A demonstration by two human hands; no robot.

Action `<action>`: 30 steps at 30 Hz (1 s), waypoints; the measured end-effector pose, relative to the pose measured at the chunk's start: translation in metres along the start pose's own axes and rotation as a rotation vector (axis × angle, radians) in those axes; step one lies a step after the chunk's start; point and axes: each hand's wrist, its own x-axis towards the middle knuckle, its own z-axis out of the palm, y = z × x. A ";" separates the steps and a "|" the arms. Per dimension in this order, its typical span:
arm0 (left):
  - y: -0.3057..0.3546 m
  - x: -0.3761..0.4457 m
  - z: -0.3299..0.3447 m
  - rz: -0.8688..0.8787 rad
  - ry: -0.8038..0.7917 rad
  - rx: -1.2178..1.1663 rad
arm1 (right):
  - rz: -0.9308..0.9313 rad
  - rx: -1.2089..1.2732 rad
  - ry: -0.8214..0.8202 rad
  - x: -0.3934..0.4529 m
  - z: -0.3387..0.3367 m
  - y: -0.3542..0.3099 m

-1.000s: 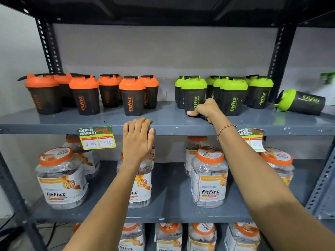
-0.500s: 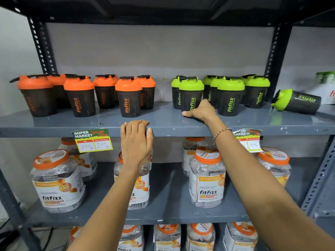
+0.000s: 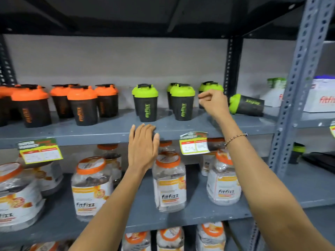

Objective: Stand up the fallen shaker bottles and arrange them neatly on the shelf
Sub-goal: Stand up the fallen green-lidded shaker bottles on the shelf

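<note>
One green-lidded black shaker bottle [image 3: 246,105] lies on its side at the right end of the grey shelf [image 3: 112,132], lid pointing left. Several green-lidded shakers [image 3: 146,103] stand upright in the middle, and several orange-lidded shakers [image 3: 82,105] stand at the left. My right hand [image 3: 213,103] hovers above the shelf just left of the fallen bottle, fingers loosely curled, holding nothing, partly hiding an upright green shaker behind it. My left hand [image 3: 143,144] rests flat, fingers together, against the shelf's front edge.
Clear jars with orange lids [image 3: 169,181] fill the lower shelves. Price tags [image 3: 194,143] hang from the shelf edge. A perforated metal upright [image 3: 297,82] stands right of the fallen bottle, with white boxes [image 3: 320,96] beyond it.
My right hand left the front green shaker and moved right and up, toward the fallen bottle. The view swung to the right. My left hand stays on the shelf edge.
</note>
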 end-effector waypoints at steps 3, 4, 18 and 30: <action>0.037 0.009 0.019 0.040 0.002 0.022 | 0.023 -0.152 0.048 0.030 -0.048 0.040; 0.044 0.011 0.024 0.045 0.013 0.033 | 0.041 -0.250 0.059 0.039 -0.063 0.053; 0.067 0.011 0.047 -0.010 0.165 0.215 | 0.119 -0.886 -0.233 0.095 -0.121 0.131; 0.068 0.010 0.045 -0.029 0.141 0.224 | 0.041 -0.995 -0.550 0.095 -0.142 0.100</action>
